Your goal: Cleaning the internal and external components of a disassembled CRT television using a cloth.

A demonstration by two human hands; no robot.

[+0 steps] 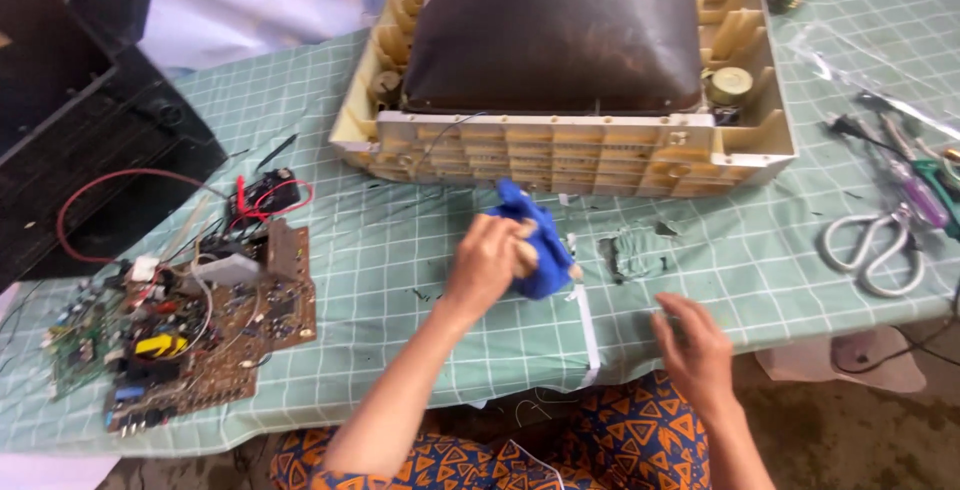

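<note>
My left hand [487,265] grips a bunched blue cloth [535,235] on the green checked tablecloth [390,250], just in front of a cream plastic television frame [560,145] lying face down with its dark picture tube [555,30] facing up. My right hand [695,345] hovers at the table's near edge with its fingers spread and nothing in it, to the right of a strip of white tape [588,325]. A torn spot in the cloth [632,253] lies between the two hands.
A brown circuit board [180,325] with wires and parts lies at the left, with a red looped wire [110,190] beside it. White-handled scissors [880,245] and a purple-handled tool [920,185] lie at the right. A black cabinet shell [80,90] stands at the far left.
</note>
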